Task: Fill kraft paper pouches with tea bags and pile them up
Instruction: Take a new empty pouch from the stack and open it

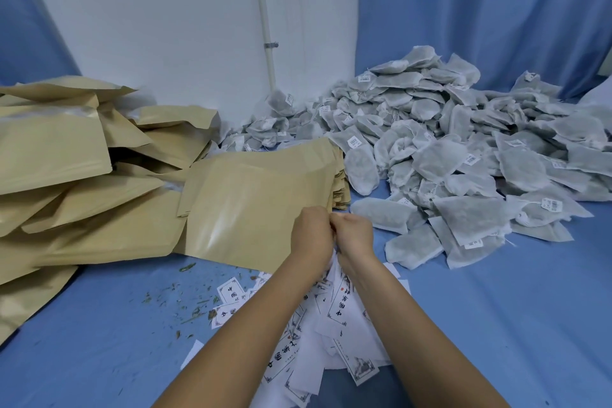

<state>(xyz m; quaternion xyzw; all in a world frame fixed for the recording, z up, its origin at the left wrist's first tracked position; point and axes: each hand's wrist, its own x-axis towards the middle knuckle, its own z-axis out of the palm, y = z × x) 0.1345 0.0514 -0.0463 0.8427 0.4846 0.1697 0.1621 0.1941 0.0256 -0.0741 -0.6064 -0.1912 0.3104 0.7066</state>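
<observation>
Bench: a bench [99,341] under blue cloth fills the lower frame.
Left side: a loose pile of pouches [56,149], brown paper, leaning over one another.
Centre: a flat stack of pouches [258,189] lies just beyond the hands, which hide part of its near edge.
Right side: a big grey-white heap of tea bags [463,149] reaches the stack's right edge.
Lower centre: printed white labels [344,308] lie scattered, partly under both forearms.
Left of the labels: green leaf crumbs [195,305] on the cloth.
Background: white wall [149,10], thin pipe [265,10], blue curtain [480,10].
Hands: left hand [313,232] and right hand [354,237] meet at centre, fingers curled inward. Whatever they may be pinching is hidden.
</observation>
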